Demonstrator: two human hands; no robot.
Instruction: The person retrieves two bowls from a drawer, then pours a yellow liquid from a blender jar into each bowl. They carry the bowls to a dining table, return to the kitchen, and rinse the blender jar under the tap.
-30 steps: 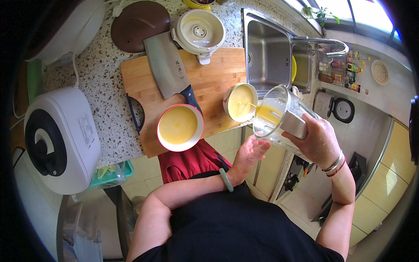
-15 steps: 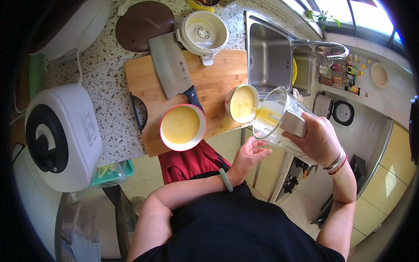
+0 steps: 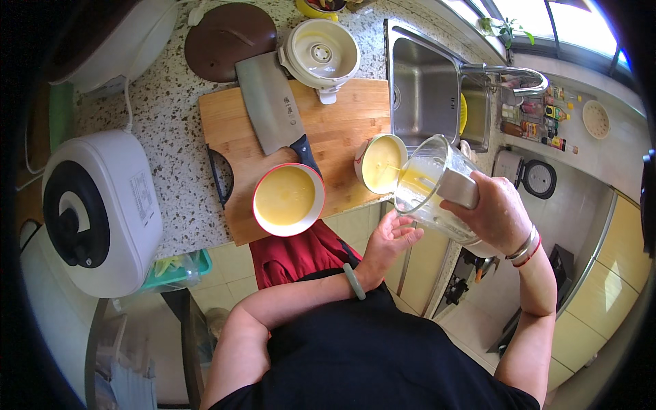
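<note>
My right hand (image 3: pixel 502 212) grips the grey handle of a clear glass jug (image 3: pixel 454 220), tilted to the left. A thin stream of pale yellow liquid runs from its lip into a white bowl (image 3: pixel 360 168) near the board's right edge. Just under the jug's lip, my left hand (image 3: pixel 391 249) is held with fingers apart and nothing in it; whether its fingertips touch the glass is hard to tell. To the left, a red-rimmed white bowl (image 3: pixel 290 229) of the same yellow liquid stands at the front of the wooden cutting board (image 3: pixel 345 126).
A cleaver (image 3: pixel 270 106) lies on the board behind the left bowl. Beyond are a cream jug lid (image 3: pixel 326 76) and a brown lid (image 3: pixel 229 41). A white rice cooker (image 3: pixel 130 184) stands left; the steel sink (image 3: pixel 424 89) with tap (image 3: pixel 512 72) is right.
Hardly anything differs. The liquid keeps flowing from the tilted jug into the right bowl, and both hands stay in place.
</note>
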